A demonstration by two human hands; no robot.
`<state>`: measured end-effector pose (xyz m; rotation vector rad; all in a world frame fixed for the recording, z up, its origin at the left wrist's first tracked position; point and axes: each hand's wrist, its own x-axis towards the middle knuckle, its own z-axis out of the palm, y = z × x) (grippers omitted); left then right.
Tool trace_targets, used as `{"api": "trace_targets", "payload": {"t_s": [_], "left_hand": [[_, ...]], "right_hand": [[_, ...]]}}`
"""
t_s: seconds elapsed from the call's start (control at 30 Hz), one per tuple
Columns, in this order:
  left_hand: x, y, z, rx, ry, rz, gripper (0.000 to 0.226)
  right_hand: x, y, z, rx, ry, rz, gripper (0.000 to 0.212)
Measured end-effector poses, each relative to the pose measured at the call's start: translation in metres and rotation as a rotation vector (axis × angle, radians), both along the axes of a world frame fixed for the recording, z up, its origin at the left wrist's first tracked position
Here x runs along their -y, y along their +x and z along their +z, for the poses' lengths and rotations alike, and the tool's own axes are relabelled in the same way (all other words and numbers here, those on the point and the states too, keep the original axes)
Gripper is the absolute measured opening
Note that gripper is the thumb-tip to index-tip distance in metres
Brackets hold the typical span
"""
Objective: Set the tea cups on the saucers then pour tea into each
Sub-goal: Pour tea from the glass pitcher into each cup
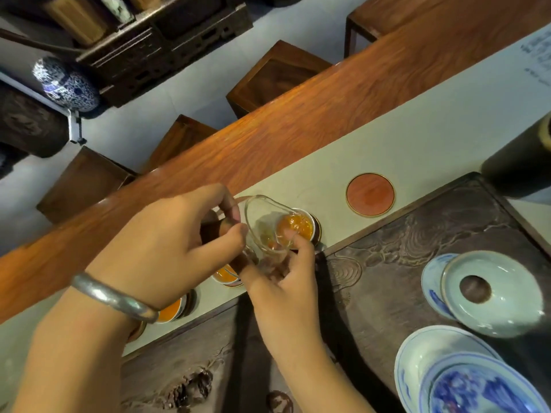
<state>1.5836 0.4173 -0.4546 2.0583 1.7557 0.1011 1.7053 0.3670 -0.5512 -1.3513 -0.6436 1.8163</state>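
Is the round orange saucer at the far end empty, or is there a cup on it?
Empty. The round orange saucer lies bare on the pale runner, with its whole top showing and no cup on it.

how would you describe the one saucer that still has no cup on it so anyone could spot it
Find the pale runner between the long orange wooden table and the dark carved tea tray. The empty saucer lies on it, a flat reddish disc with a thin gold rim, unlike its neighbours, which carry cups of amber tea.
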Motion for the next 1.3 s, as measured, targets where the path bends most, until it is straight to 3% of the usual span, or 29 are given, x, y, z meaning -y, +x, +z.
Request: {"api": "trace_targets", "payload": {"t_s": [0.27,0.5,0.73,0.87,0.97,1.1,1.3], "left_hand": [[0.053,-0.018,-0.019,0.457,-0.052,0.284,0.018],[0.112,-0.01,-0.038,0.668,0.012,0.507,0.009],[0.168,0.01,-0.048,0.826,0.006,0.779,0.01],[0.184,0.02,-0.059,0.831,0.046,0.864,0.004],[0.197,0.021,-0.062,0.81,0.069,0.908,0.021],[0.22,0.004,-0.056,0.781,0.148,0.93,0.001],[0.274,-0.045,-0.048,0.745,0.222,1.0,0.006]], "right_hand": [[0.016,0.006,0.009,0.259,0.13,0.119,0.104],[0.035,0.014,0.016,0.495,0.314,0.293,0.101],[0.058,0.03,0.018,0.522,0.374,0.506,0.099],[0.063,0.033,0.013,0.526,0.404,0.577,0.103],[0.069,0.027,0.01,0.525,0.416,0.622,0.109],[0.085,0.007,0.005,0.503,0.484,0.675,0.109],[0.125,-0.052,0.008,0.52,0.622,0.758,0.102]]}}
